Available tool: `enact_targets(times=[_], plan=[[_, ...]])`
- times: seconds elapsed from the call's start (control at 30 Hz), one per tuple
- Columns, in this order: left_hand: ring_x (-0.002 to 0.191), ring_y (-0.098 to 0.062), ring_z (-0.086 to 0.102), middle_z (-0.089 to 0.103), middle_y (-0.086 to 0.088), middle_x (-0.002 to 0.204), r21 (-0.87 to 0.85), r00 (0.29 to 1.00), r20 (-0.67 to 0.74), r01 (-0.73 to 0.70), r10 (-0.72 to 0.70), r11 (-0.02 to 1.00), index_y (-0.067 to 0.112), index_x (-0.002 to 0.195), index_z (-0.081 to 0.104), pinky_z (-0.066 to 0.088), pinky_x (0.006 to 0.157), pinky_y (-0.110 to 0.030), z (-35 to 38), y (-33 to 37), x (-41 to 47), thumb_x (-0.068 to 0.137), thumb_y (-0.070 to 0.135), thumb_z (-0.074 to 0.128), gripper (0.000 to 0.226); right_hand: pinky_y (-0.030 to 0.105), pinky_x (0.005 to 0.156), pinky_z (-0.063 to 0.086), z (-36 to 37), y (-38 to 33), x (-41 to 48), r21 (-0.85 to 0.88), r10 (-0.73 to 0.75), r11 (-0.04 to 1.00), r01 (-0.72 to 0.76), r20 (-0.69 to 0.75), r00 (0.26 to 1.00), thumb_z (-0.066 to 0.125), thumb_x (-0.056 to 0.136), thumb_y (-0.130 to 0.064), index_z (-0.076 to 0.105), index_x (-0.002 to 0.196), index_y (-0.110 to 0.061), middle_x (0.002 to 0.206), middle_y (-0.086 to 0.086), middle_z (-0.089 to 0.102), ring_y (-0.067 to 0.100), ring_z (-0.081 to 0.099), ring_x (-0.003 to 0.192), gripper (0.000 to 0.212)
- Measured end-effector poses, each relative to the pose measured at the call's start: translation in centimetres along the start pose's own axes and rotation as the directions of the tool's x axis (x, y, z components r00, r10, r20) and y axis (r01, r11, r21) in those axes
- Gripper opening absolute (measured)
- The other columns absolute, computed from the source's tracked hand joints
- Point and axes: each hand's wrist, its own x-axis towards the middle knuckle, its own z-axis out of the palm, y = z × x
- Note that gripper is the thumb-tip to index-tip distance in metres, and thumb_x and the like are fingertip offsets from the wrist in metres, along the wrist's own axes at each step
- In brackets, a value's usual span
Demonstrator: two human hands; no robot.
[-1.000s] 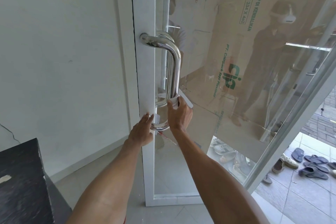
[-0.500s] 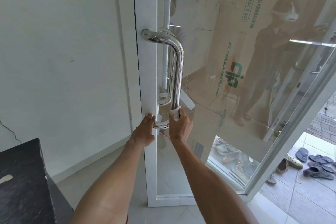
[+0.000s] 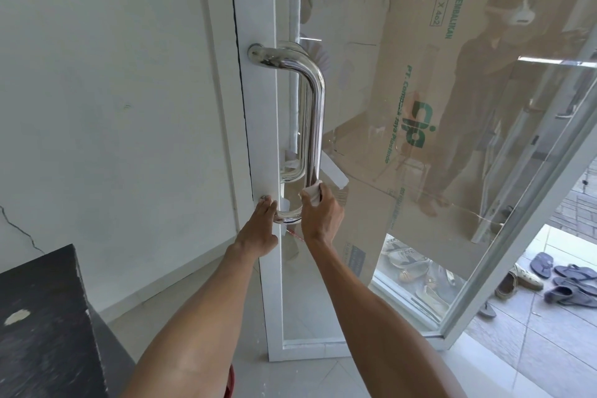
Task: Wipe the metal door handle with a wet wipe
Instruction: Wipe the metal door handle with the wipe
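Head view: black cabinet (image 3: 42, 326) low left, clear floor beside it. Left hand (image 3: 260, 229) grips the door handle (image 3: 315, 126) at its lower bend; right hand (image 3: 321, 216) clamps the wet wipe (image 3: 311, 192) around the shaft. Sandals (image 3: 568, 281) lie far right.

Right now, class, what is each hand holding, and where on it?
Right hand: white wet wipe wrapped round the shiny metal door handle, low on its upright bar. Left hand: grip on the handle's bottom bend.
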Motion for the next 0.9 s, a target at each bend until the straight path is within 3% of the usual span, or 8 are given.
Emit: enact_targets(times=[0.27, 0.57, 0.7, 0.9], plan=[[0.151, -0.014, -0.003, -0.006, 0.001, 0.164, -0.039, 0.999, -0.027, 0.026, -0.027, 0.999, 0.010, 0.154, 0.007, 0.024, 0.119, -0.035, 0.5, -0.2, 0.4, 0.083, -0.010, 0.045, 0.084, 0.028, 0.059, 0.044, 1.2, 1.8, -2.1, 0.080, 0.176, 0.981, -0.179, 0.044, 0.983, 0.075, 0.078, -0.025, 0.061, 0.073, -0.012, 0.065, -0.004, 0.061, 0.015, 0.056, 0.061, 0.019], [0.150, -0.013, -0.009, -0.011, 0.000, 0.163, -0.046, 0.999, 0.003, 0.041, -0.041, 0.998, 0.011, 0.155, 0.002, 0.024, 0.119, -0.035, 0.6, -0.4, 0.6, 0.079, -0.009, 0.041, 0.087, 0.029, 0.064, 0.046, 0.8, -0.2, -0.9, 0.095, 0.107, 0.990, -0.104, -0.028, 0.994, 0.073, 0.079, -0.025, 0.061, 0.077, -0.015, 0.069, -0.003, 0.062, 0.018, 0.057, 0.066, 0.016], [0.150, -0.015, -0.008, -0.010, 0.000, 0.163, -0.036, 0.999, 0.009, 0.036, -0.036, 0.999, 0.010, 0.154, 0.003, 0.031, 0.116, -0.035, 0.4, -0.4, 0.7, 0.082, -0.008, 0.048, 0.087, 0.027, 0.059, 0.038, 1.6, 0.9, -1.4, 0.117, 0.261, 0.958, -0.261, 0.016, 0.965, 0.076, 0.077, -0.025, 0.057, 0.069, -0.015, 0.061, -0.009, 0.056, 0.015, 0.053, 0.059, 0.023], [0.150, -0.014, -0.008, -0.009, -0.001, 0.163, -0.065, 0.999, 0.011, 0.047, -0.046, 0.997, 0.009, 0.154, 0.002, 0.026, 0.118, -0.033, 0.5, -0.4, 1.1, 0.083, -0.006, 0.050, 0.087, 0.033, 0.069, 0.055, 3.3, 1.1, -2.0, 0.194, 0.442, 0.875, -0.443, 0.053, 0.896, 0.080, 0.076, -0.026, 0.069, 0.081, -0.007, 0.074, 0.003, 0.069, 0.020, 0.066, 0.070, 0.023]])
